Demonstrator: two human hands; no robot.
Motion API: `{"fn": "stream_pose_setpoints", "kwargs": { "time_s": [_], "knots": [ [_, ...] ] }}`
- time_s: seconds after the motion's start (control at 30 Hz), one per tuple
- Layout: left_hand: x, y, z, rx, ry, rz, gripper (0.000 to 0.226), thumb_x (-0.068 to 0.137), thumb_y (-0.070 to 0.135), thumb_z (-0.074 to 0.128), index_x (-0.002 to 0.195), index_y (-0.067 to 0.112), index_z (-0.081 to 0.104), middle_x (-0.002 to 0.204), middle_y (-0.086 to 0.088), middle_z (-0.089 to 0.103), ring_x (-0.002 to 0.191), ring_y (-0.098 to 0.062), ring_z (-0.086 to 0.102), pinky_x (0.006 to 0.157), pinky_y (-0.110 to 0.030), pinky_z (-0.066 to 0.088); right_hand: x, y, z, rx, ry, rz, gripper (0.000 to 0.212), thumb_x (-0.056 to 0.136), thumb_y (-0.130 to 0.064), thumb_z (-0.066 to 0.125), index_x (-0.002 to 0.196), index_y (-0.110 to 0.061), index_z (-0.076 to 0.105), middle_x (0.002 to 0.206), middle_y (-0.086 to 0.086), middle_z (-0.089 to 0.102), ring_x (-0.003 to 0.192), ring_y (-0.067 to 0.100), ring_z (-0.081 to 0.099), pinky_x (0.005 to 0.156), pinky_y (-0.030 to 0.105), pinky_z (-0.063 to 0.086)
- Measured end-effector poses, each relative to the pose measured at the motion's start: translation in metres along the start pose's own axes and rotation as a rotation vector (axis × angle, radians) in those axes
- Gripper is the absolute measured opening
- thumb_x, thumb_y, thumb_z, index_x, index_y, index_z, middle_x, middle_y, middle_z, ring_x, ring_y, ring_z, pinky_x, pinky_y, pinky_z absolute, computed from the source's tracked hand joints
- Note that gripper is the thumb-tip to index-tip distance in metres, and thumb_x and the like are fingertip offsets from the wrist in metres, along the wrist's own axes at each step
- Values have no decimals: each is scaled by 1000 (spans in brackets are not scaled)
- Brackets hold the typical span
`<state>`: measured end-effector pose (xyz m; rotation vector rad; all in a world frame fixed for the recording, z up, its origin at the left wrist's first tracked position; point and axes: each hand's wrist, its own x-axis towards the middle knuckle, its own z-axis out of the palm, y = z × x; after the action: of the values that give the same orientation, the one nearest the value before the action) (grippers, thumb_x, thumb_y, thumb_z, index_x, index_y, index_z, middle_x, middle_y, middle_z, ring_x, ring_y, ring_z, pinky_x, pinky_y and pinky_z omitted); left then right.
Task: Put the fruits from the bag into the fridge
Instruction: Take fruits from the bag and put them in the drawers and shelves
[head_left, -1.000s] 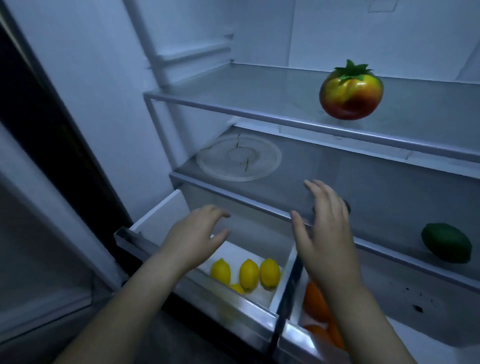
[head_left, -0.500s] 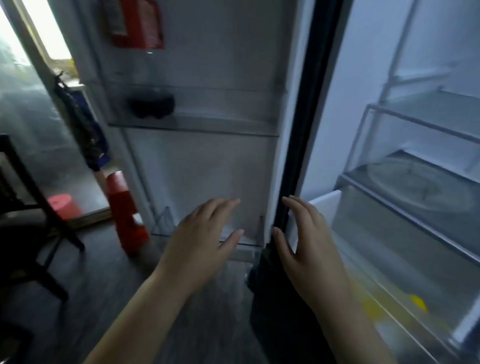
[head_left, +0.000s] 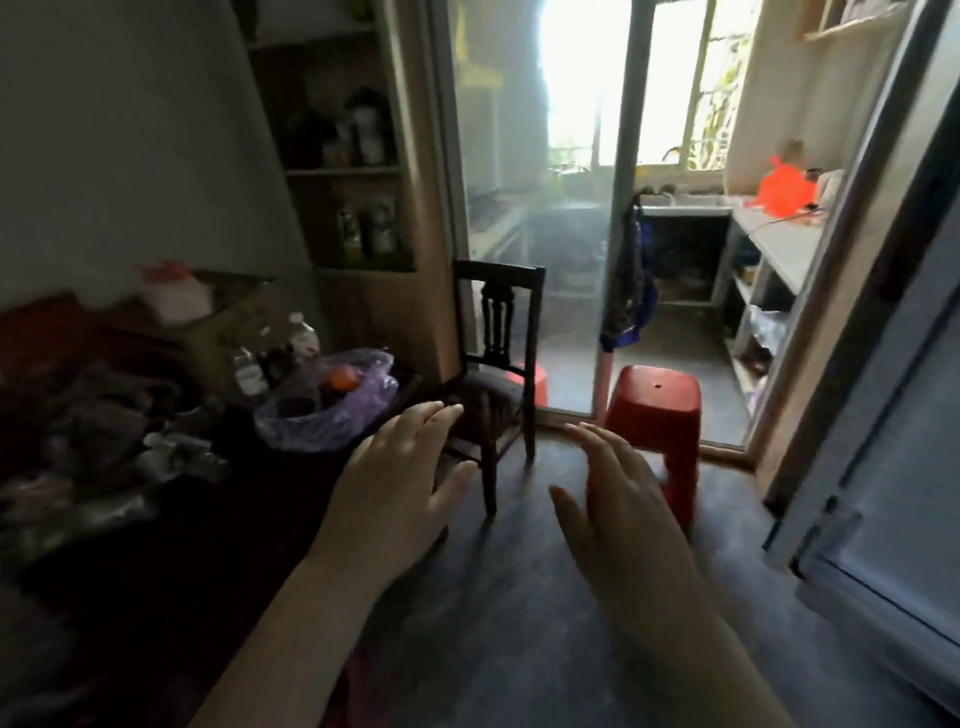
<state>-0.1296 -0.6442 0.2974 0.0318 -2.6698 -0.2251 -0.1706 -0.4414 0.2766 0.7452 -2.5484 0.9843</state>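
Observation:
A translucent purple plastic bag (head_left: 332, 410) lies on the dark cluttered table (head_left: 171, 499) at the left, with an orange fruit (head_left: 344, 378) showing inside it. My left hand (head_left: 397, 483) hovers open just right of the bag, fingers spread, holding nothing. My right hand (head_left: 618, 493) is also open and empty, raised in front of me over the floor. The open fridge door (head_left: 893, 467) fills the right edge; the fridge's inside is out of view.
A dark wooden chair (head_left: 493, 384) stands just beyond my left hand. A red plastic stool (head_left: 660, 415) sits by the glass sliding door (head_left: 524, 208). Bottles and clutter crowd the table. A shelf unit (head_left: 343, 156) stands behind it. Dark floor lies ahead.
My view has swung left from the fridge shelves and drawers, past the door, to the room and table. Both hands stayed open and empty, now near the bag.

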Motion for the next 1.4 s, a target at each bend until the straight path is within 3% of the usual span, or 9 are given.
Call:
{"fn": "stream_pose_setpoints", "kwargs": {
  "time_s": [0.1, 0.3, 0.43, 0.6, 0.77, 1.2, 1.4],
  "knots": [
    [-7, -46, -7, 38, 24, -114, 61, 87, 56, 31, 136, 22, 42, 139, 5, 46, 128, -14, 43, 100, -36, 42, 37, -20, 39, 39, -55, -101, 56, 89, -29, 59, 140, -23, 37, 145, -4, 39, 132, 6, 30, 101, 7, 11],
    [-1, -110, 11, 48, 42, -307, 57, 87, 53, 37, 136, 23, 44, 136, 7, 47, 125, -11, 46, 98, -31, 42, 97, -27, 109, 151, -165, -217, 53, 85, -23, 63, 135, -16, 46, 136, -1, 48, 128, 16, 41, 105, 21, 27],
    [33, -140, 39, 35, 32, -395, 48, 90, 42, 52, 134, 23, 47, 133, 9, 50, 122, -10, 48, 97, -30, 43, 148, -8, 147, 166, -235, -262, 51, 87, -26, 63, 134, -17, 47, 135, -2, 49, 127, 15, 42, 104, 24, 31],
    [103, -170, 75, 15, 31, -466, 46, 92, 42, 51, 134, 24, 47, 132, 10, 52, 121, -8, 49, 96, -23, 40, 228, 30, 173, 181, -298, -261, 49, 85, -20, 65, 131, -18, 50, 130, -5, 52, 123, 15, 46, 100, 25, 35],
    [152, -204, 112, 22, 18, -556, 46, 93, 42, 49, 135, 24, 46, 134, 10, 50, 122, -9, 47, 95, -23, 41, 302, 60, 214, 207, -316, -263, 47, 84, -15, 66, 129, -16, 52, 125, -2, 55, 113, 21, 55, 96, 36, 46],
    [176, -341, 160, 29, -52, -787, 51, 94, 43, 45, 141, 24, 38, 140, 10, 42, 126, -11, 43, 97, -25, 38, 390, 24, 370, 166, -578, -415, 49, 88, -24, 62, 134, -19, 46, 135, -6, 48, 127, 14, 41, 100, 18, 25],
    [206, -441, 197, -60, -100, -847, 52, 95, 41, 44, 143, 24, 35, 144, 10, 39, 129, -11, 41, 98, -26, 38, 454, -2, 453, 70, -676, -446, 47, 85, -18, 65, 130, -15, 51, 130, -1, 52, 122, 20, 47, 101, 22, 30]
  ]
}}
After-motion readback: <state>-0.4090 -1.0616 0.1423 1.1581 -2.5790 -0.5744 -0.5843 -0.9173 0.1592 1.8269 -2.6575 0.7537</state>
